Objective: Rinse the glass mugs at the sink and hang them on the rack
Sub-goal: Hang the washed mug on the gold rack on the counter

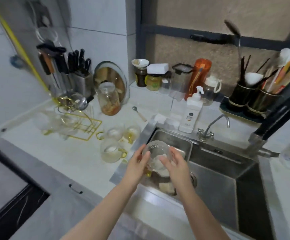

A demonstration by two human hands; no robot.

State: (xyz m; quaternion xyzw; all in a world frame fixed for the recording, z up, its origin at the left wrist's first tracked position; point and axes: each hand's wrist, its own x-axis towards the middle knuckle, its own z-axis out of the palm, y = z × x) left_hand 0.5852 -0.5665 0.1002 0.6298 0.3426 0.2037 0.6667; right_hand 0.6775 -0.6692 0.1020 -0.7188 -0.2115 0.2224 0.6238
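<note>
Both hands are up over the stainless steel sink [215, 172], cupping a clear, rounded glass mug [155, 155] between them above the sink's left end. The left hand [138, 163] curls round the mug's left side, thumb on the glass; the right hand [173, 162] wraps the right side, fingers bent across the front. Just left of the sink, on the white countertop [68, 153], three more clear glass mugs with yellow handles [118, 141] stand close together. Further left of the sink sits the gold wire rack [81, 125], with blurred glassware hanging at its left end. A white pump bottle [191, 113] stands at the sink's back rim.
</note>
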